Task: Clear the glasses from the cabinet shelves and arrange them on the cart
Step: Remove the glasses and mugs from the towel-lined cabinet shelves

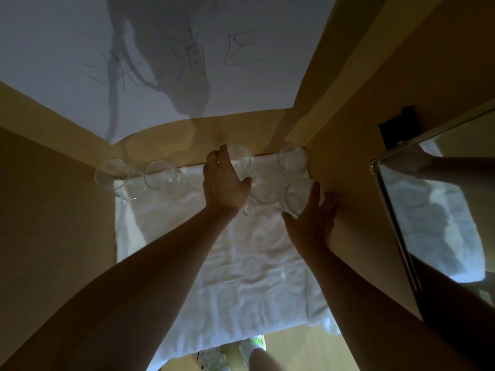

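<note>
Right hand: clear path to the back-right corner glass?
Probably not directly. The right hand sits by the near glass, which stands between it and the corner glass; the cabinet wall crowds the right side. Reaching over looks possible.

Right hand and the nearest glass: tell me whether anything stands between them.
Nothing visible does. The right hand is open right beside the glass at the right edge of the white towel, against the cabinet wall. The left hand reaches among other glasses, clear of that gap.
</note>
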Available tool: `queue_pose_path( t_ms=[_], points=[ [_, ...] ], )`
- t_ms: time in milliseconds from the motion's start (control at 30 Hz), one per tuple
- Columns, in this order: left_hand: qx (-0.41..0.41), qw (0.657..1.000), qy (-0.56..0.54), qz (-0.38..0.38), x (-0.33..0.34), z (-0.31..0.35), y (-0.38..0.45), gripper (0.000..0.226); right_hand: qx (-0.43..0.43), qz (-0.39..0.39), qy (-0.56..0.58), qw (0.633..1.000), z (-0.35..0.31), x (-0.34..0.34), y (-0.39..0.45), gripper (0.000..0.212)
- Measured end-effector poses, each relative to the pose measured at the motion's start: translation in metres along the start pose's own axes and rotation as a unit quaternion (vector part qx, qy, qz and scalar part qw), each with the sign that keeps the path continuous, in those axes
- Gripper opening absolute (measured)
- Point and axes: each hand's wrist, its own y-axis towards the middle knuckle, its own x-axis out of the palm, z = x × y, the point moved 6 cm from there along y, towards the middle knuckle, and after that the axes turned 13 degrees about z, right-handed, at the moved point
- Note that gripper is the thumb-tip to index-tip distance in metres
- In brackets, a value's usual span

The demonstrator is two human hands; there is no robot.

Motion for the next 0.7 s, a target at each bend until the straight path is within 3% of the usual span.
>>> queue_pose_path(
  t_ms=[167, 367, 500, 700],
  points=[
    [0.018, 0.999, 0.004, 0.032, -0.002, -0.005, 0.015, 0.082, 0.008, -0.003, -0.019, 1.0, 0.004, 0.007, 0.009, 0.115],
    [-0.024, 0.996, -0.085, 0.028, -0.006, -0.02, -0.004, 0.065, 0.008, 0.044, 0.079, 0.996, 0.011, 0.005, -0.003, 0.112],
    [-0.023, 0.991, -0.12, 0.05, -0.025, -0.027, -0.019, 0.063, 0.057, 0.044, 0.117, 0.99, 0.012, -0.001, -0.011, 0.113],
    [-0.069, 0.991, -0.112, 0.005, -0.058, -0.028, -0.048, 0.073, 0.084, 0.038, 0.168, 0.981, 0.011, -0.03, -0.042, 0.113]
  ],
)
